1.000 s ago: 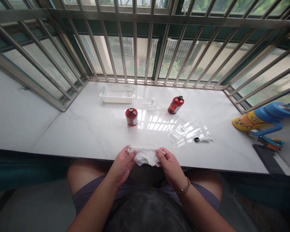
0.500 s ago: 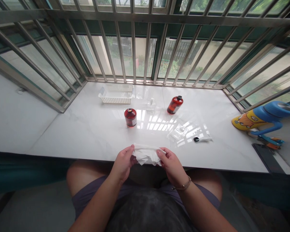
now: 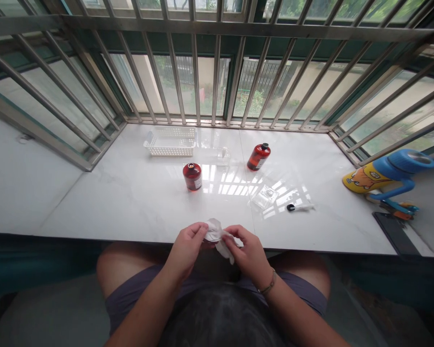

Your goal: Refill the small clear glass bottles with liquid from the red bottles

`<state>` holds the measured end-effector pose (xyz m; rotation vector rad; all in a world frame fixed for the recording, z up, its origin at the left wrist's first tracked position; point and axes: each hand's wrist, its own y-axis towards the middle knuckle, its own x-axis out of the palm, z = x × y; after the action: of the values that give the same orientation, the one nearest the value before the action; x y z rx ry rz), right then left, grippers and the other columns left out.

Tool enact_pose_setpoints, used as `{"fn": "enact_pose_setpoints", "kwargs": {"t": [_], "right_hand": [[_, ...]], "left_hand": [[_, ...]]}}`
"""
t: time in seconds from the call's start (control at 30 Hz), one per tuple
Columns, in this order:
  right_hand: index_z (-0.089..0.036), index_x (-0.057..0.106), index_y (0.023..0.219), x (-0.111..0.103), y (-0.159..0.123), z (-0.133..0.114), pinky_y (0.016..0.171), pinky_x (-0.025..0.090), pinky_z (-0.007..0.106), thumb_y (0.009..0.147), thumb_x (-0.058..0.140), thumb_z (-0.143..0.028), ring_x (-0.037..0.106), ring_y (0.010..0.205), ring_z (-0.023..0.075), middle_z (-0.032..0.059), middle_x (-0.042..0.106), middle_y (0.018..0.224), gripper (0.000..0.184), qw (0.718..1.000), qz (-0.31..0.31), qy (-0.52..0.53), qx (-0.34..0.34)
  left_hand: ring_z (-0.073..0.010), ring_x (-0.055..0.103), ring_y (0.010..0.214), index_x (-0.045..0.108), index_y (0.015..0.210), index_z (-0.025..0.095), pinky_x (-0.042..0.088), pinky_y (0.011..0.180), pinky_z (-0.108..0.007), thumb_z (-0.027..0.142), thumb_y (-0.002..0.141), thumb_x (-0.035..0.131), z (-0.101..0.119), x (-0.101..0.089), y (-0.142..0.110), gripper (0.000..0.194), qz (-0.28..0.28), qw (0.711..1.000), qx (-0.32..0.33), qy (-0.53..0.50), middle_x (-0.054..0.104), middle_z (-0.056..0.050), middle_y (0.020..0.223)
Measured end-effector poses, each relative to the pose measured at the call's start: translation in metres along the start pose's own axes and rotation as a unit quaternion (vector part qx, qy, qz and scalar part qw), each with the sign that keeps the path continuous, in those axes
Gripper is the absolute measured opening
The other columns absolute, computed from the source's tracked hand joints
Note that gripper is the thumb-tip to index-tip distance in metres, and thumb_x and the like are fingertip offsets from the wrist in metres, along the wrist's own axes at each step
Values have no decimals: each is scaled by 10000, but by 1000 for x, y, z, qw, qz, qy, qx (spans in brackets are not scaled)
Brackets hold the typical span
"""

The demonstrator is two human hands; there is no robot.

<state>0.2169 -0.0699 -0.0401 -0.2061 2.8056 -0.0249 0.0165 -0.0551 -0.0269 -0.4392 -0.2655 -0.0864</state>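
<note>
A crumpled white tissue (image 3: 214,231) sat between the person's hands, just over the front edge of the white marble counter (image 3: 130,207). The left hand (image 3: 185,248) pinched its bunched top, the right hand (image 3: 248,255) gripped nearer its loose tail, which angled down-right toward the grey shorts (image 3: 141,284).

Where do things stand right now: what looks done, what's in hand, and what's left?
Done: the tissue is already bunched up. In hand: the left hand and right hand hold it together at the counter's edge. Left: the amber bottle, second bottle, basket and dropper sit untouched on the counter.
</note>
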Motion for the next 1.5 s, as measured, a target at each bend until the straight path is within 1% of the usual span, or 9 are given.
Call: {"fn": "enact_pose_setpoints", "kwargs": {"t": [0.13, 0.3, 0.67, 0.9, 1.1, 1.2, 1.33, 1.4, 1.5], "right_hand": [[-238, 720, 991, -5, 5, 4, 617, 448, 305, 969, 644, -610, 579, 677, 189, 1, 678, 773, 380, 982, -21, 142, 125], [-218, 740, 884, -15, 10, 5, 717, 449, 328, 976, 602, -653, 568, 766, 210, 23, 674, 796, 466, 987, 37, 117, 106], [-270, 583, 789, -2, -3, -32, 657, 440, 333, 943, 717, -512, 549, 646, 191, 1, 610, 696, 317, 976, 194, -98, 1], [-266, 669, 976, 3, -6, -31, 782, 492, 372, 1037, 597, -310, 656, 837, 235, 63, 688, 913, 104, 967, 75, -212, -120], [-266, 646, 1362, 0, -12, -34, 912, 560, 466, 1018, 621, -287, 654, 1020, 290, 118, 692, 1127, 346, 958, -9, -240, -160], [-279, 631, 1401, -7, -13, -33, 959, 569, 472, 1006, 630, -273, 643, 1095, 292, 129, 675, 1192, 396, 968, -20, -185, -169], [-263, 647, 1356, -23, -3, -23, 1036, 548, 486, 968, 708, -389, 638, 1189, 295, 130, 676, 1294, 412, 993, 16, -78, -89], [-231, 652, 1361, -27, 4, -16, 1009, 566, 464, 924, 758, -475, 677, 1142, 287, 113, 715, 1277, 512, 996, -86, 13, -10], [-179, 747, 1155, -24, 10, -10, 874, 588, 398, 934, 728, -552, 721, 961, 255, 78, 786, 1071, 434, 960, -224, 145, 86]], "left_hand": [[-184, 646, 762, 766, 887, 192, 510, 728, -259, 538, 921, 713, 8, -20, 2, 352, 45, 979, 90, 177, 722, -18, 794], [-170, 581, 719, 760, 901, 196, 430, 665, -248, 550, 944, 684, 16, -36, 5, 365, 69, 954, 111, 269, 671, -3, 754], [-239, 721, 797, 823, 981, 205, 543, 731, -294, 533, 909, 729, 8, 12, -9, 349, 28, 977, 71, 201, 803, -60, 889], [-277, 751, 944, 822, 1087, 196, 612, 863, -365, 526, 914, 730, -1, 29, -14, 384, -11, 998, 33, 60, 811, -84, 1025], [-269, 750, 962, 794, 1191, 197, 591, 879, -343, 513, 900, 763, -1, 24, -14, 430, -31, 999, 13, 34, 811, -91, 1069], [-255, 743, 939, 789, 1158, 181, 574, 848, -314, 496, 864, 815, 2, 19, -13, 432, -32, 999, 12, 33, 809, -92, 1019], [-209, 718, 835, 787, 1055, 129, 569, 789, -292, 486, 857, 837, 13, 11, -12, 411, -53, 998, -20, -28, 793, -111, 956], [-202, 714, 827, 778, 1054, 112, 581, 801, -306, 470, 855, 846, 17, 8, -11, 415, -63, 996, -36, -58, 786, -121, 953], [-207, 720, 845, 765, 1087, 114, 589, 792, -310, 448, 863, 847, 19, 5, -11, 411, -41, 994, -39, -88, 783, -129, 980]]}}
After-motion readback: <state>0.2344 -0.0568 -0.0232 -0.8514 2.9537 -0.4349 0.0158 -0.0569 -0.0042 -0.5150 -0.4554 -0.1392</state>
